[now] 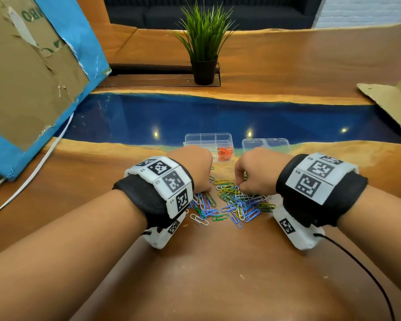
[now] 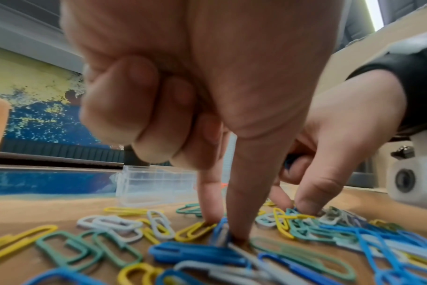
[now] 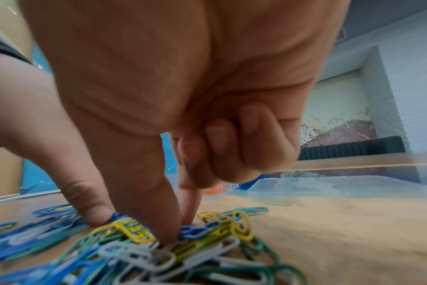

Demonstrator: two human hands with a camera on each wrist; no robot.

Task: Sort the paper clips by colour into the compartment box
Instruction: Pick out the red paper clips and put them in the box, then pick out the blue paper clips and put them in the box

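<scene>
Glossy looped wire paper clips point(image 1: 232, 202)

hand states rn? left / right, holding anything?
Left hand: thumb and forefinger pinching a blue paper clip in the pile, other fingers curled.
Right hand: thumb and forefinger pinching a blue clip, not lifted.

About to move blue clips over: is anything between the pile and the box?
Nothing visible. The box stands open just beyond the pile, bare table between. Both hands, left hand and right hand, are already fingering the pile.
</scene>
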